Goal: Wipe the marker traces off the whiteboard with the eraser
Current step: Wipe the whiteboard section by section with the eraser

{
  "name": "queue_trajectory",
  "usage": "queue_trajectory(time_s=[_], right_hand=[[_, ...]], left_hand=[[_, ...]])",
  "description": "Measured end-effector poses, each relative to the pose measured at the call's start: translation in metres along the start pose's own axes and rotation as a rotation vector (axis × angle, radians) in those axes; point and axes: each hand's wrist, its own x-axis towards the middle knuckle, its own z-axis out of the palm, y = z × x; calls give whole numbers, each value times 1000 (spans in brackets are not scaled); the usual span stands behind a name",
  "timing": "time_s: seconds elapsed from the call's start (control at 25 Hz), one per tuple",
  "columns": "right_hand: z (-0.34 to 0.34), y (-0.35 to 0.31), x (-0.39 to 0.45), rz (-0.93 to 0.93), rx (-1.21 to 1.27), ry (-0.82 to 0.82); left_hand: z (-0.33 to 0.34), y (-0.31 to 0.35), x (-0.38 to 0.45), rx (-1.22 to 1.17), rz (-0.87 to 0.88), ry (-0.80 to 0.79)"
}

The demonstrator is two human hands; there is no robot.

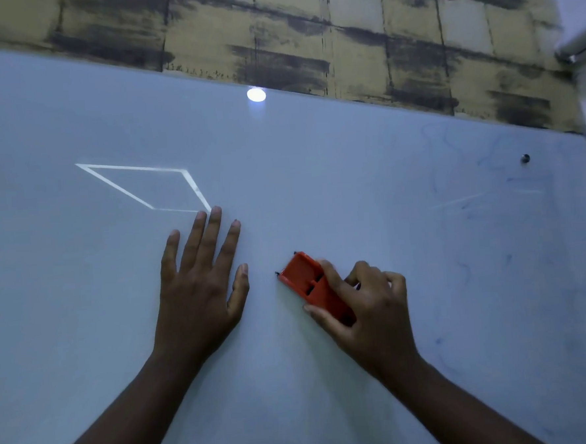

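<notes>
Coming in from the near edge, both forearms run up onto the whiteboard point(317, 186), their elbows cut off by the bottom of the picture. On the left, the left hand point(199, 289) lies flat on the board, fingers straight and spread, holding nothing. Just right of it, with a narrow strip of bare board between them, the right hand point(365, 299) is grasping the red eraser point(309, 282), thumb along its near side and fingers curled over the far side. That eraser sits against the board near the middle, angled up to the left; its near-right end is hidden under the hand, and the wiping face cannot be seen.

Beyond the left fingertips there's a bright four-sided outline of reflected light point(145, 186), and farther still a round glare spot point(256, 95) close to the board's far edge. Wide bare board stretches left and near.

Over on the right, faint blue marker traces point(487, 175) smear the board, well apart from the eraser; they're too pale to read as shapes. A small metal stud point(524, 158) sits among them near the right edge.

Past the far edge, a yellow brick-pattern wall point(341, 30) with dark streaks, and a pale fixture point(579, 44) cut off at the far right corner, hard to identify.
</notes>
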Motion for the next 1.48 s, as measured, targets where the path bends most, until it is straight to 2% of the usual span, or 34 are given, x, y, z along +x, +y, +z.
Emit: queue_trajectory(time_s=[0.12, 0.28, 0.36, 0.52, 0.6, 0.84, 0.96, 1.04, 1.12, 1.32, 1.4, 1.48], right_hand=[[-11, 35, 8, 164, -1, -27], [-36, 100, -5, 597, 72, 4], [-43, 109, -18, 720, 131, -5], [-37, 84, -39, 725, 148, -27], [-29, 61, -55, 656, 151, -36], [-23, -14, -140, 156, 104, -237], [-26, -13, -158, -34, 22, -281], [-28, 0, -148, -73, 15, -296], [-31, 26, -132, 11, 37, -269], [-50, 121, -116, 583, 156, -75], [-52, 134, -123, 665, 218, -32], [-48, 131, -128, 660, 220, -1]], left_hand=[[-4, -1, -16, -10, 25, -21], [-9, 0, -37, 4, 51, -64], [-11, 3, -47, 17, 47, -82], [-16, 13, -63, -8, 37, -109], [-17, 20, -73, -22, 33, -116], [-20, 54, -107, 9, -50, -166], [-18, 74, -127, 4, -120, -180], [-17, 85, -142, 8, -132, -191], [-16, 91, -156, 18, -120, -203], [-18, 97, -174, 38, -100, -220], [-18, 101, -180, 48, -104, -226], [-18, 105, -184, 65, -109, -232]])
